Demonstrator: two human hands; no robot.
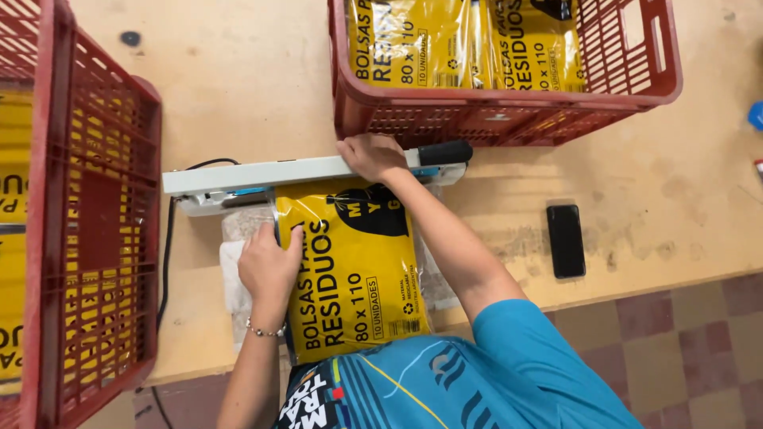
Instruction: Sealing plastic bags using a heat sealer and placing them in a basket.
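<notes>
1. Head view, the surroundings first: there's a red plastic crate (509,111) at the far edge of the wooden table (254,71), right behind the sealer, with more yellow packs (465,40) lying flat inside it. A second red crate (91,230) sits off to the person's left, also with yellow packs in it, seen through its slats.
2. A black phone (566,240) lies flat on the table to the right, well apart from the hands. A black cable (168,238) runs down from the sealer's left end, between the left crate and the work spot.
3. The main thing is a yellow plastic bag pack (354,270) lying flat on a whitish cloth (232,262), right in front of the person near the table's front edge. Its long axis runs away from the person, and its far end is tucked under the bar of the white heat sealer (262,179).
4. The sealer itself lies crosswise, its black handle (445,152) pointing right.
5. The right hand (373,156) lies on top of the sealer's bar near the handle, palm down, fingers together and curled over it.
6. The left hand (269,268) rests on the pack's left edge, fingers together and laid flat against the plastic, a thin bracelet (264,330) on the wrist.
</notes>
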